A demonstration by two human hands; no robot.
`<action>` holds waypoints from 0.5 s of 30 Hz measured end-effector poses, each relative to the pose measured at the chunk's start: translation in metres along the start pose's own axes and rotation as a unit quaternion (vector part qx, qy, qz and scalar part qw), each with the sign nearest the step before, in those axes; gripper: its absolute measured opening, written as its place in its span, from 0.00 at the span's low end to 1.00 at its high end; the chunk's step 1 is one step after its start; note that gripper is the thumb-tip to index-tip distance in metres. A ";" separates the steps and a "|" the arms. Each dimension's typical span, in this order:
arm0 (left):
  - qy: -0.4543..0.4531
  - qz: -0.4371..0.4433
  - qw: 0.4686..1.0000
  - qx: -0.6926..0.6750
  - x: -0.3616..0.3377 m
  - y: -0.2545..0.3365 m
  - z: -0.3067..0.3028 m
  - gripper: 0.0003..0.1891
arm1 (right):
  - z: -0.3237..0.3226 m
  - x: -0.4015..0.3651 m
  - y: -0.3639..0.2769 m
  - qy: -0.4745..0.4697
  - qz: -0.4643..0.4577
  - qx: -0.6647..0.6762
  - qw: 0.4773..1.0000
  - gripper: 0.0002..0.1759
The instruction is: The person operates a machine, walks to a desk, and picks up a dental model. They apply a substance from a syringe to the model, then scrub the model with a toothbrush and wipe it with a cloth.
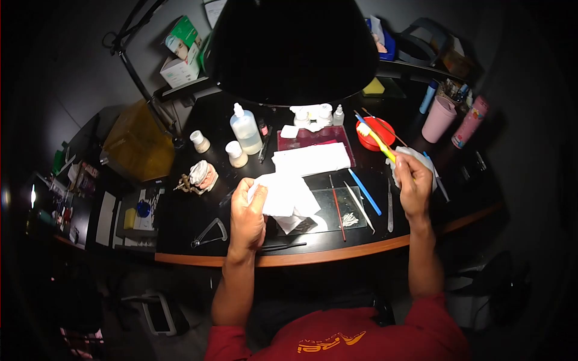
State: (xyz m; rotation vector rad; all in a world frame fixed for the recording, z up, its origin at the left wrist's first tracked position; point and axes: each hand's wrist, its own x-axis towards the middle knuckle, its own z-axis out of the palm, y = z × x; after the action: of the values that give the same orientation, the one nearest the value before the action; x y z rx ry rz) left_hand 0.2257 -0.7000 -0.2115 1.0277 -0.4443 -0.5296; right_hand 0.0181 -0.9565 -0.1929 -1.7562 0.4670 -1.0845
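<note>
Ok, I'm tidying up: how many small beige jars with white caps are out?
2. The left jar stands further left of the clear bottle; the right jar sits just beside that bottle's left. The black lamp shade may hide others.

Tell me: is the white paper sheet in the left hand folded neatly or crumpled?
Crumpled: the white paper sheet bunches in uneven creases out of the left hand grip, with no flat fold.

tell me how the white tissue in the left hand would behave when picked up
Probably floppy: the white tissue droops in crumpled folds from the left hand. Likely very light: a grip at one edge holds it up. Seemingly thin, so it could tear.
</note>
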 end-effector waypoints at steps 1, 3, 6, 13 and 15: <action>0.012 -0.002 1.000 -0.014 -0.009 0.001 0.001 0.04 | 0.010 -0.016 -0.016 -0.035 0.035 0.038 0.998 0.14; 0.030 0.004 0.999 -0.016 -0.025 0.003 0.005 0.04 | 0.036 -0.045 -0.035 -0.092 0.038 0.058 0.993 0.14; 0.045 0.018 0.999 -0.018 -0.041 -0.001 0.005 0.10 | 0.074 -0.080 -0.050 -0.159 0.074 0.082 0.981 0.14; 0.020 -0.033 0.992 -0.117 -0.076 0.008 -0.012 0.20 | 0.127 -0.114 -0.048 -0.176 -0.017 0.001 0.984 0.11; 0.032 -0.050 0.988 -0.141 -0.084 0.015 -0.015 0.21 | 0.133 -0.119 -0.048 -0.168 -0.063 -0.026 0.983 0.11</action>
State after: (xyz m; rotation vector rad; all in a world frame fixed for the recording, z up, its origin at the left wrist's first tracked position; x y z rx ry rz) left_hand 0.1715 -0.6328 -0.2132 0.7953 -0.2532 -0.6277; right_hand 0.0593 -0.7786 -0.2210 -1.9907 0.1773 -0.8424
